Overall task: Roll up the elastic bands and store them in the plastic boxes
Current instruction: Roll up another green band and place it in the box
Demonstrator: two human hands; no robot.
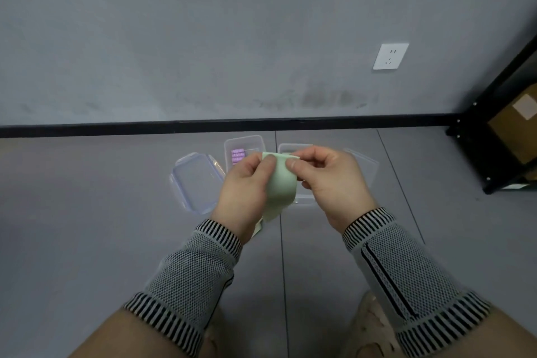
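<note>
Pale green and matte, the flat elastic band (280, 183) hangs lengthwise from its top edge toward the person, pinched there between thumb and fingers of the left hand (247, 183) and the right hand (325, 180), both wrists in knitted striped sleeves. Beneath it on the smooth grey tiled floor (87, 227) stand two clear plastic boxes, the left box (244, 142) holding purple rolls (237, 155), the right box (293, 148) mostly hidden. One transparent lid (196, 180) lies left, another lid (363, 166) right, near a grey wall with a white socket (390, 56) and black skirting.
</note>
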